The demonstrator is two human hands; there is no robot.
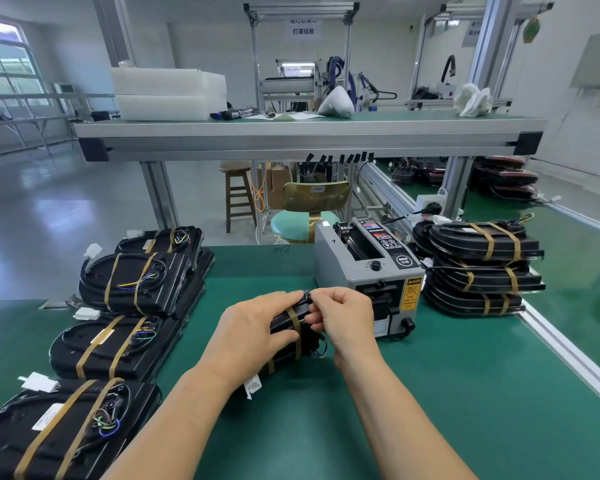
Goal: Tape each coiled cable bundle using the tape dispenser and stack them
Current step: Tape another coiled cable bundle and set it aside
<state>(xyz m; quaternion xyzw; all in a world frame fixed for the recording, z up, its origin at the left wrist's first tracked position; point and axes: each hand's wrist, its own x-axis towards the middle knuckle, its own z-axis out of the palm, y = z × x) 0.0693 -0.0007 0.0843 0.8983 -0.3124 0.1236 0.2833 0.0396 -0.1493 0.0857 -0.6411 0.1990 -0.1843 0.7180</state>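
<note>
A black coiled cable bundle [290, 329] with brown tape strips lies on the green mat in front of me, mostly hidden under my hands. My left hand [257, 332] grips its left side. My right hand [343, 317] pinches the bundle's far edge with curled fingers. A white connector [252, 388] sticks out below my left wrist. The grey tape dispenser [368, 271] stands just behind my right hand.
Several taped black bundles [118, 341] lie along the left of the mat. A stack of taped bundles [482, 268] sits right of the dispenser. An aluminium rail [568, 358] bounds the mat at right. A raised shelf [309, 133] crosses overhead; a stool [302, 220] stands beyond.
</note>
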